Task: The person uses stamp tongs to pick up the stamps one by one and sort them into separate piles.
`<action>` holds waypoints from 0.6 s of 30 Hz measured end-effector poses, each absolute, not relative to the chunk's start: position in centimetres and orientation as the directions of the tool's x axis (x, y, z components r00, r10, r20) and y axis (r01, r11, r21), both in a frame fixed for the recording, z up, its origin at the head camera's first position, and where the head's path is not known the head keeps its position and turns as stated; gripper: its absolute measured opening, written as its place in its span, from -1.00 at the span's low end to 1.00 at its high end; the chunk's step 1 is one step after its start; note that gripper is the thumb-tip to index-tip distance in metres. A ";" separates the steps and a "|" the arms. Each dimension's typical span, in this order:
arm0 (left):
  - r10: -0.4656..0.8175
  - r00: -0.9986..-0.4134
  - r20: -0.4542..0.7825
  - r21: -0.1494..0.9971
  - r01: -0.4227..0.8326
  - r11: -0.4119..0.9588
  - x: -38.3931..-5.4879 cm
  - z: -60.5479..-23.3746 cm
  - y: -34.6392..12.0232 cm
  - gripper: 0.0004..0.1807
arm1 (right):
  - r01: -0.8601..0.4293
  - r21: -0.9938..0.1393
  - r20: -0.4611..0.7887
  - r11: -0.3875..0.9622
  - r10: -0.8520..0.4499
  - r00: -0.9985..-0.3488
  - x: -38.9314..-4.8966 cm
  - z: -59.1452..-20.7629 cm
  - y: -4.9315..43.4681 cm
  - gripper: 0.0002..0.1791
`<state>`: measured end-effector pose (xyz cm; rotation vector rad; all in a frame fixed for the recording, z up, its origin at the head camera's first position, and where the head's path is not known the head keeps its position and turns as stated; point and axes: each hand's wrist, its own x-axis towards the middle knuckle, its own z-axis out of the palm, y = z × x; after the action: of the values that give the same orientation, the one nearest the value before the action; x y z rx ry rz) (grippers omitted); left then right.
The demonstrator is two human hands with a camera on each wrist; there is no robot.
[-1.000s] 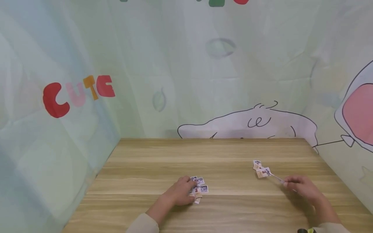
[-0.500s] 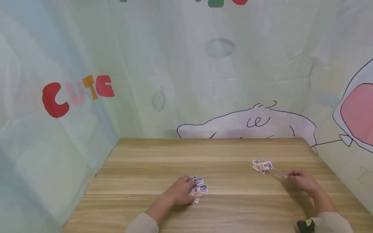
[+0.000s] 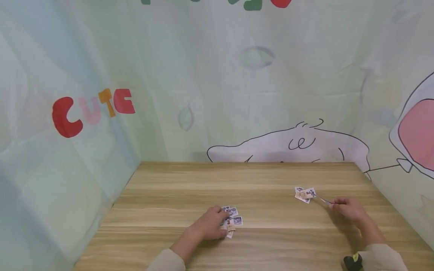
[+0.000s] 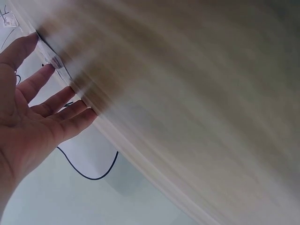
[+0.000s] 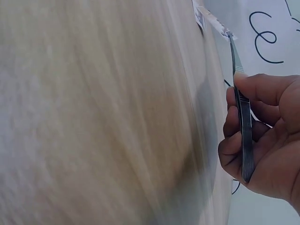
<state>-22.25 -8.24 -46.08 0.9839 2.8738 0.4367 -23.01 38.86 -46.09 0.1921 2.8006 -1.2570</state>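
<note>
My left hand [image 3: 211,225] rests with spread fingers on a cluster of small stamp-like paper pictures [image 3: 238,221], partly covering them. In the left wrist view, the fingertips [image 4: 70,91] touch the tabletop beside a paper piece [image 4: 56,62]. On the right, my right hand [image 3: 350,209] holds metal tweezers [image 5: 246,140] between thumb and curled fingers. The tips of the tweezers meet the edge of one stamp-like piece [image 3: 308,193], which overlaps other pieces [image 3: 297,189] on the table. In the right wrist view, that piece [image 5: 216,22] tilts above the tabletop.
The wood-grain table [image 3: 264,248] reaches back to a pale printed cloth [image 3: 217,94], which also hangs at both sides. A dark object with a yellow-green spot [image 3: 353,262] is at the right sleeve [image 3: 383,258].
My right hand has moved the tweezers and the stamp-like piece slightly away from me, so it lies more over the other pieces there. My left hand has stayed in place.
</note>
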 end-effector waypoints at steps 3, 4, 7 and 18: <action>0.610 -0.792 0.022 0.291 0.588 0.754 -22.2 -46.1 -8.2 -0.38 | 0.133 -0.735 -0.097 0.665 0.090 -0.991 -23.0 -46.2 38.7 -0.73; 0.610 -0.792 0.022 0.292 0.588 0.754 -22.1 -46.1 -8.2 -0.38 | 0.130 -0.734 -0.095 0.666 0.089 -0.991 -23.0 -46.1 38.6 -0.72; 0.607 -0.794 0.022 0.293 0.586 0.755 -22.1 -46.1 -8.2 -0.38 | 0.132 -0.724 -0.095 0.677 0.092 -0.991 -23.0 -46.1 38.5 -0.71; 0.594 -0.805 0.001 0.300 0.567 0.767 -22.2 -46.0 -8.2 -0.39 | 0.129 -0.678 -0.093 0.724 0.090 -0.992 -22.9 -45.9 38.5 -0.77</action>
<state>-22.15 -8.20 -45.99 0.9425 2.8641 0.4407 -22.94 38.45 -45.94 0.1821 2.8670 -1.1335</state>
